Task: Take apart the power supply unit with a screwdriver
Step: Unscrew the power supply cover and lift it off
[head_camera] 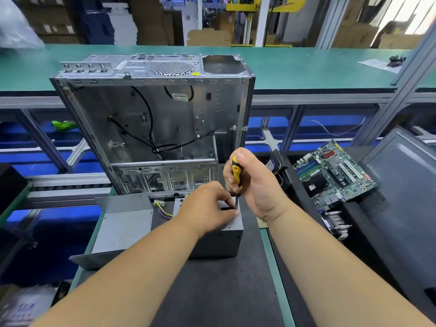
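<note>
One black mat (219, 291) on green bench (306, 67); boxes (146, 20) behind.

An emptied computer case (151, 119) stands upright (side open), a motherboard (335, 172) lying to its right.

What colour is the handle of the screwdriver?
Yellow with black, gripped by the right hand; the screwdriver shows in the head view.

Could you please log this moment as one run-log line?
right hand grips screwdriver | tip on power supply unit top | left hand steadies shaft
</note>
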A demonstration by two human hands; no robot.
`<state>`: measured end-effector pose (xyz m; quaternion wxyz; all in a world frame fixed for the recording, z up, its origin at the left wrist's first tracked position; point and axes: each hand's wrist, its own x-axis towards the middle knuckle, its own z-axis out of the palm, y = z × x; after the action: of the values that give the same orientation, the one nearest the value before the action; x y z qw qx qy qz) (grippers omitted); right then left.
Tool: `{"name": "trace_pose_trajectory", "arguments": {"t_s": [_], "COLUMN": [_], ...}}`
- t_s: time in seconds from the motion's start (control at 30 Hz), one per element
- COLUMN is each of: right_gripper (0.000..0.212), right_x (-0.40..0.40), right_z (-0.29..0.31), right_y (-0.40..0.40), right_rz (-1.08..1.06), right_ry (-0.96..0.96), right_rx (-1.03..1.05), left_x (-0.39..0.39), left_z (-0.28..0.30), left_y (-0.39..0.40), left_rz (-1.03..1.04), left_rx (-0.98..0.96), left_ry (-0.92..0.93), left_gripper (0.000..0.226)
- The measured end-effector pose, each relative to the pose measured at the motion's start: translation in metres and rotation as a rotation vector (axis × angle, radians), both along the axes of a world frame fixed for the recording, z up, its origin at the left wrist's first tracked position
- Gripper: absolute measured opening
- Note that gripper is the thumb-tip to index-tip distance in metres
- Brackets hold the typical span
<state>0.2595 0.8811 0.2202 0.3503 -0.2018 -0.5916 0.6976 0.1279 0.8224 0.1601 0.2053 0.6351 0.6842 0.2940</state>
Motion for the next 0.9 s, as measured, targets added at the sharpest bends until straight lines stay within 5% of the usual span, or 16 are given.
{"name": "trace_pose_trajectory", "arguments": {"t_s": [0.4, 0.9], "right_gripper": [0.030, 0.042], "right_x": [-0.011, -0.014], "right_z": [0.002, -0.001], "right_y": [-0.005, 0.009], "right_rz": [-0.023, -0.095], "right_ry": [0.055, 0.082], "right_rx": [-0.066, -0.147], "left_x": [-0.010, -0.011], "left_z": [0.000, -0.003], "left_y": [0.004, 0.005], "left_rz": [-0.074, -0.061], "left_rx": [-0.057, -0.044], "left_ry": [-0.250, -0.198], "left_gripper": [0.011, 0.020]}}
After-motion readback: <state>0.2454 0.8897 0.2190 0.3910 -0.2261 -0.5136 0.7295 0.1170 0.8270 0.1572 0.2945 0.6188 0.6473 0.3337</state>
